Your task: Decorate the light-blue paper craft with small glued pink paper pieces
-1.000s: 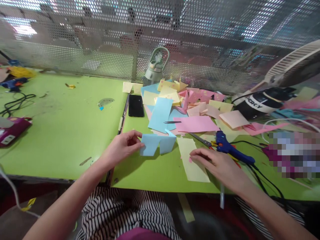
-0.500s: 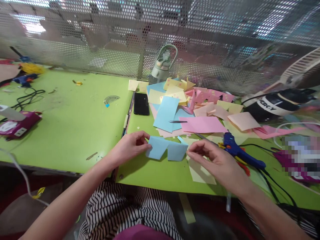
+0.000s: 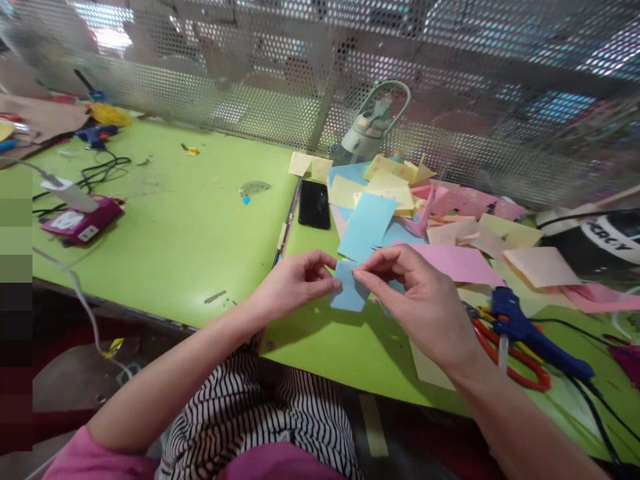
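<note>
Above the green table, my left hand [image 3: 306,285] pinches the left edge of a piece of light blue paper [image 3: 347,293]. Thumb and fingers of my right hand [image 3: 407,290] press on the same paper near its middle, covering much of its right part. Part of the paper's right side shows beneath that hand. Just beyond lies a larger blue sheet [image 3: 367,227], with a pink sheet [image 3: 450,262] to its right. A pale yellow sheet [image 3: 430,363] lies under my right forearm.
A black phone [image 3: 314,204] and a green bottle [image 3: 367,130] stand beyond my hands. Right lie a blue glue gun [image 3: 543,340] and red-handled scissors [image 3: 520,377]. Loose papers [image 3: 460,230] are piled behind. A purple power strip [image 3: 83,219] with cables sits left, before a perforated metal screen [image 3: 260,87].
My right hand has moved from the blue paper's right edge to its middle, and now covers the notched part. The view has swung left.
</note>
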`<state>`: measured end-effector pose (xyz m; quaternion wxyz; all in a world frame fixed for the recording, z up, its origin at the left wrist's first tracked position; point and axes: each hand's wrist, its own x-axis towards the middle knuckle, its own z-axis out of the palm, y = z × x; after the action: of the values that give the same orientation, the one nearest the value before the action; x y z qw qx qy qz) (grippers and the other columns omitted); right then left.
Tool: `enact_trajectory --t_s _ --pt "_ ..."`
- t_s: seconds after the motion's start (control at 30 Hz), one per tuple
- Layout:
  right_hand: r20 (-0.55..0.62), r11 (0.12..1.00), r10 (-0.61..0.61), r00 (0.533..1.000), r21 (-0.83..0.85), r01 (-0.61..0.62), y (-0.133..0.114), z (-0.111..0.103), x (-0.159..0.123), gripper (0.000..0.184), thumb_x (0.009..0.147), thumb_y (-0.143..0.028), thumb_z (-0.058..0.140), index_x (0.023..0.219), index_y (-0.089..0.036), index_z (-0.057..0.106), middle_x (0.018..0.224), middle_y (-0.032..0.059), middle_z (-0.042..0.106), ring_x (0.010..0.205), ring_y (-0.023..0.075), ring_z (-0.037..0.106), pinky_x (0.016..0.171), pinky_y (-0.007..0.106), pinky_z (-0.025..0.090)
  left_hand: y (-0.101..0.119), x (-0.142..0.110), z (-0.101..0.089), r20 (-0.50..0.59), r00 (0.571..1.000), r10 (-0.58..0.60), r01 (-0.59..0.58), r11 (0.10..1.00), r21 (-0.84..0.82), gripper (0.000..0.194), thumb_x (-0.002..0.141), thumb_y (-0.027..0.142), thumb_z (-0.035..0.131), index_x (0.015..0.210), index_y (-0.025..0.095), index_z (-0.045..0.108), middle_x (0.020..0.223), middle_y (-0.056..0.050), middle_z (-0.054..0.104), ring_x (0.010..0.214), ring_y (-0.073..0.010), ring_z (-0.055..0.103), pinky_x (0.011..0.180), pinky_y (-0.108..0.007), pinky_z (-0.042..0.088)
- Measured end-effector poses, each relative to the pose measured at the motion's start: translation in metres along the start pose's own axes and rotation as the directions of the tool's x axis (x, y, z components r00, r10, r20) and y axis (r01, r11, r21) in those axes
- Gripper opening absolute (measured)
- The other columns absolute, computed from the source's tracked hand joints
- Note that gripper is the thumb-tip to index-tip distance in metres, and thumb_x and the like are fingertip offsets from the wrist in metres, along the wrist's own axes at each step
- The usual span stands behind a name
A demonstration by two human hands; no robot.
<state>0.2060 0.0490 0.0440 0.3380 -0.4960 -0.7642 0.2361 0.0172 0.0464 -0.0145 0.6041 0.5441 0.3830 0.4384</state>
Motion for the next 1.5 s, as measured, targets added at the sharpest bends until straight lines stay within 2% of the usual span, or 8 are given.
enact_trajectory --t_s 0.2,0.6,0.83,1.13,1.27,1.5 --pt "-0.027 0.999 -0.046 0.999 0.008 0.047 0.003 0.005 -0.002 0.012 0.084 -0.033 0.071 0.089 -0.025 0.063 0.082 -0.002 0.068 0.073 0.0148 0.064 0.067 0.029 0.051 0.001 0.0 0.0 0.009 1.0 0.014 -0.014 1.0 -0.001 0.028 0.079 0.029 0.07 0.101 0.015 0.06 0.073 0.003 0.061 0.063 -0.009 0.053 0.061 -0.024 0.04" --pt "-0.035 1.0 -0.02 0.999 -0.001 0.019 0.006 0.009 -0.002 0.015 0.086 -0.037 0.069 0.091 -0.025 0.061 0.085 -0.0005 0.068 0.076 0.0167 0.064 0.068 0.032 0.051 0.002 0.0 0.0 0.011 1.0 0.023 -0.023 0.999 0.035 0.026 0.08 0.029 0.07 0.099 0.016 0.06 0.072 0.004 0.061 0.063 -0.0091 0.053 0.061 -0.024 0.04" --pt "-0.131 0.989 -0.141 0.981 -0.072 0.133 0.002 0.015 -0.004 0.013 0.085 -0.029 0.071 0.085 -0.027 0.059 0.086 -0.0026 0.069 0.077 0.0161 0.063 0.072 0.032 0.05 0.002 0.001 0.0 0.031 0.999 0.017 -0.017 1.0 0.013 0.026 0.08 0.028 0.069 0.1 0.015 0.06 0.071 0.004 0.059 0.061 -0.0087 0.051 0.058 -0.024 0.038" --pt "-0.215 0.981 -0.173 0.961 -0.123 0.149 0.004 0.024 -0.008 0.012 0.085 -0.028 0.071 0.085 -0.026 0.059 0.089 -0.0013 0.071 0.084 0.0189 0.069 0.078 0.036 0.052 0.004 0.001 0.0 0.024 1.0 0.004 -0.004 1.0 0.002 0.024 0.08 0.027 0.069 0.099 0.015 0.059 0.072 0.004 0.059 0.062 -0.0085 0.052 0.059 -0.023 0.039" --pt "-0.208 0.976 -0.161 0.965 -0.176 0.125 0.003 0.023 -0.008 0.011 0.086 -0.029 0.069 0.088 -0.026 0.059 0.089 0.0005 0.071 0.083 0.0199 0.066 0.077 0.037 0.052 0.003 0.001 0.0 0.019 1.0 0.0 0.0 1.0 0.016 0.024 0.08 0.027 0.07 0.099 0.016 0.06 0.073 0.004 0.059 0.062 -0.0088 0.052 0.059 -0.023 0.039" --pt "-0.19 0.98 -0.153 0.97 -0.155 0.124 0.003 0.023 -0.01 0.012 0.087 -0.03 0.068 0.088 -0.027 0.057 0.089 0.001 0.071 0.082 0.0203 0.064 0.077 0.038 0.051 0.004 0.001 0.001 0.033 0.999 -0.018 0.017 0.999 0.027 0.022 0.081 0.025 0.068 0.098 0.016 0.06 0.071 0.004 0.059 0.061 -0.0085 0.051 0.059 -0.023 0.039"
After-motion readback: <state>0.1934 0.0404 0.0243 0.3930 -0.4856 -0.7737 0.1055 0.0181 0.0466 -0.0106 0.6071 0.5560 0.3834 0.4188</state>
